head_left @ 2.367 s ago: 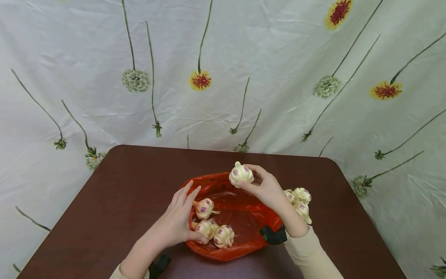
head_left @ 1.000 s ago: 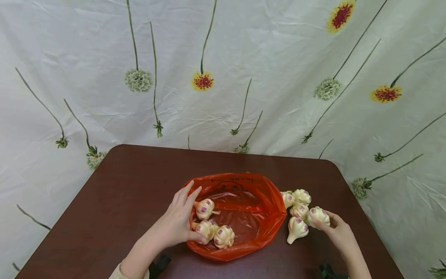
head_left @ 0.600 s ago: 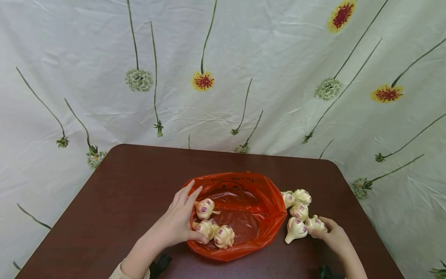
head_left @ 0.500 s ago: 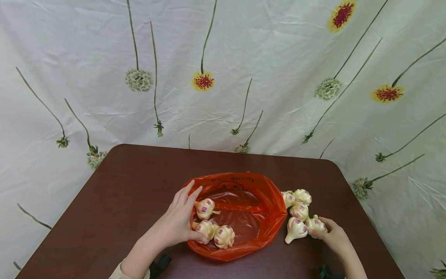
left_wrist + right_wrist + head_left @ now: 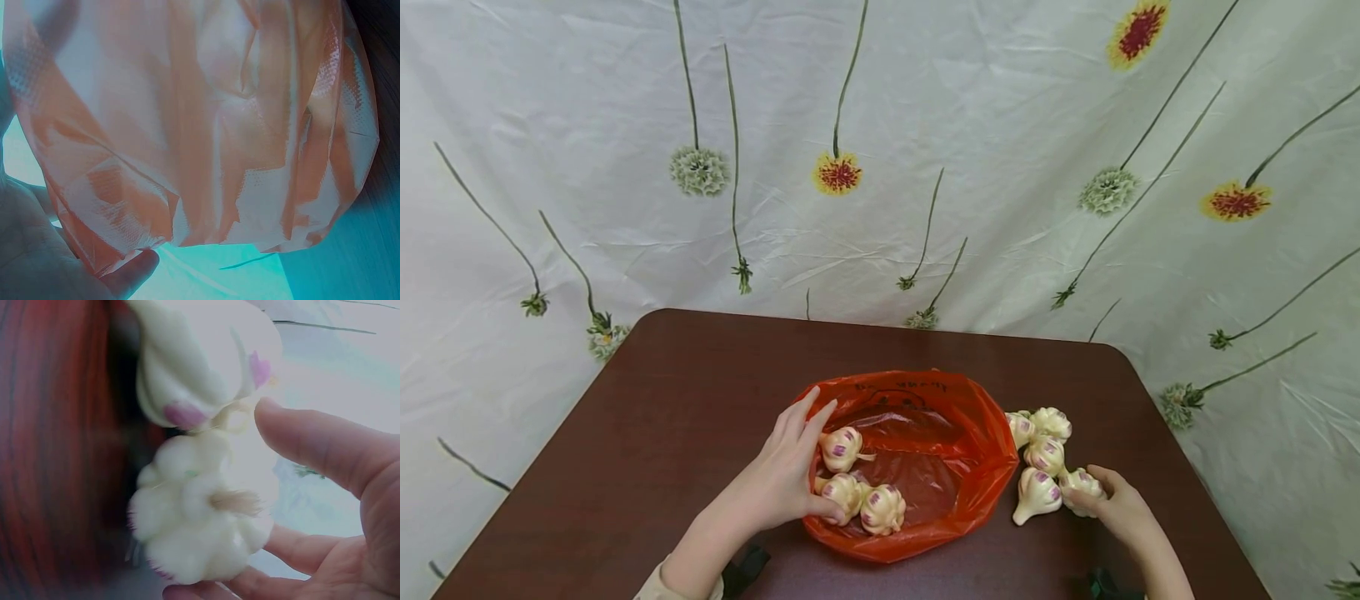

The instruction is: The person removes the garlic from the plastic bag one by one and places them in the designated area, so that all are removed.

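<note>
A red plastic bag [image 5: 917,533] stands with its mouth wide, several cream garlic bulbs with purple patches inside, among them one near its front [image 5: 882,509]. At its left side my left hand [image 5: 782,479] grips the rim, thumb inside; the left wrist view shows the bag's crinkled wall [image 5: 200,156] beside the fingers. Down at the table on the right, my right hand [image 5: 1123,508] holds a garlic bulb [image 5: 1082,490] between thumb and fingers. That bulb [image 5: 200,519] touches another garlic bulb [image 5: 200,362] in the right wrist view.
Between bag and right hand lies a cluster of several garlic bulbs, including one at the back [image 5: 1051,423] and one with its stem toward me [image 5: 1037,494]. They rest on a dark brown table [image 5: 700,400]. A flower-printed cloth [image 5: 880,108] hangs behind.
My right hand has carried a garlic bulb from above the bag to the right and down to the cluster, lately turning it slightly. The left hand stays at the bag's rim.
</note>
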The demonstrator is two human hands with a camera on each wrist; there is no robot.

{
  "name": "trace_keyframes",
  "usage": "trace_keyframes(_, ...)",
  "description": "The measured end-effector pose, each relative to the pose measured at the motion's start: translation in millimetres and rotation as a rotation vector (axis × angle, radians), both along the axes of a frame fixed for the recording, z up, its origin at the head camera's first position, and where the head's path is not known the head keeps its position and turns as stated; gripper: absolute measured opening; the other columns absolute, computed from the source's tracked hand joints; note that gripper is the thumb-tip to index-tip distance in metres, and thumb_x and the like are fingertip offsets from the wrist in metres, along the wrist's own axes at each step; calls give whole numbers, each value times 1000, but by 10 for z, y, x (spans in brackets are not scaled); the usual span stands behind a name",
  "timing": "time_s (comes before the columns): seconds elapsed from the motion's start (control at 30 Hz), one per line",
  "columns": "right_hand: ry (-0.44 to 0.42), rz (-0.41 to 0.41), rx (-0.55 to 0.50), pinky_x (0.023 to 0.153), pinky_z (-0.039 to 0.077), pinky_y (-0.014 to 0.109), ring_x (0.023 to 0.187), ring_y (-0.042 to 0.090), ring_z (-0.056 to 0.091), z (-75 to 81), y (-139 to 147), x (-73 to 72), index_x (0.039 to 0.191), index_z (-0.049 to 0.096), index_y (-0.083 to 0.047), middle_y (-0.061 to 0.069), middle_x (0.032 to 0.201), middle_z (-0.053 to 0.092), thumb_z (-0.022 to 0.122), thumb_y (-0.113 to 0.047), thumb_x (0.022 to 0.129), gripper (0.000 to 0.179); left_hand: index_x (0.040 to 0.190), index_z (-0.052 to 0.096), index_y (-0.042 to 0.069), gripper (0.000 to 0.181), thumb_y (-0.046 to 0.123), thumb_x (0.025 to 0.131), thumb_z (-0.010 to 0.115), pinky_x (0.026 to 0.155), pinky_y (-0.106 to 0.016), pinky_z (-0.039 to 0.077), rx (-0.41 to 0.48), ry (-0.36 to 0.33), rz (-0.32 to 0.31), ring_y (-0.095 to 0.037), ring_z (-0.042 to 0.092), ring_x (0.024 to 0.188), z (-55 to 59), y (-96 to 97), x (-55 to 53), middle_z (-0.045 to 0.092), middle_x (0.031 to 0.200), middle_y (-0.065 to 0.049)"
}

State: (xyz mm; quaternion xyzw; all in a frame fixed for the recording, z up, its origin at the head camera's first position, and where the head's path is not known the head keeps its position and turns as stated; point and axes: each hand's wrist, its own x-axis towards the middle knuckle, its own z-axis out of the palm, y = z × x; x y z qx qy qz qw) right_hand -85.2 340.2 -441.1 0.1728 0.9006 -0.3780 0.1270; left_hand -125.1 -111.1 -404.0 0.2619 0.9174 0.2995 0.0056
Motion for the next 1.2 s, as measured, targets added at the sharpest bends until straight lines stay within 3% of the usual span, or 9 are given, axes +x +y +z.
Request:
trace_keyframes(0.3, 40, 8, 46, 102, 41, 59, 135, 55, 35, 150, -74, -36, 147, 27, 13, 39, 149, 29, 60, -40, 96, 81, 154, 27, 3, 124, 42, 58, 95, 106, -69, 31, 2, 16, -3, -47, 17, 144, -5, 0, 2, 10, 162, -22)
trace_keyframes(0.5, 124, -6, 13, 110, 34, 58, 141, 47, 30, 360, -244, -89, 151, 28, 2, 31, 154, 31, 60, -43, 97, 78, 153, 28, 2, 123, 40, 57, 95, 106, -68, 32, 3, 28, -3, -47, 18, 144, -2, 1, -2, 11, 161, -23)
trace_keyframes(0.67, 275, 35, -67, 112, 35, 49, 142, 40, 36, 619, -509, -133, 150, 36, -4, 23, 154, 36, 62, -39, 97, 69, 153, 28, 2, 123, 39, 57, 96, 107, -68, 32, 8, 34, -2, -47, 18, 144, -4, 2, -4, 11, 161, -23)
trace_keyframes(0.8, 434, 93, -116, 105, 44, 33, 136, 29, 46, 776, -766, -161, 143, 47, -7, 15, 149, 47, 64, -32, 96, 55, 153, 28, 1, 124, 39, 57, 96, 107, -68, 32, 9, 30, -3, -47, 17, 144, -10, 1, -4, 11, 161, -24)
trace_keyframes(0.9, 506, 142, -163, 98, 46, 18, 129, 20, 53, 852, -973, -190, 137, 54, -8, 10, 143, 54, 67, -27, 95, 48, 153, 28, 1, 124, 39, 57, 96, 107, -68, 32, 11, 29, -5, -47, 17, 144, -12, -1, -5, 11, 161, -24)
trace_keyframes(0.97, 522, 177, -204, 94, 48, 14, 126, 20, 56, 897, -1109, -216, 135, 56, -8, 9, 141, 56, 68, -23, 94, 45, 153, 28, 1, 123, 38, 57, 96, 107, -68, 32, 12, 28, -6, -47, 17, 144, -13, -2, -5, 11, 161, -24)
trace_keyframes(1.2, 541, 311, -319, 96, 52, 32, 127, 33, 57, 997, -1505, -373, 132, 59, -8, 14, 137, 59, 70, -14, 91, 42, 154, 27, 2, 123, 37, 58, 95, 107, -68, 31, 11, 18, -8, -47, 16, 144, -15, -1, -2, 10, 162, -23)
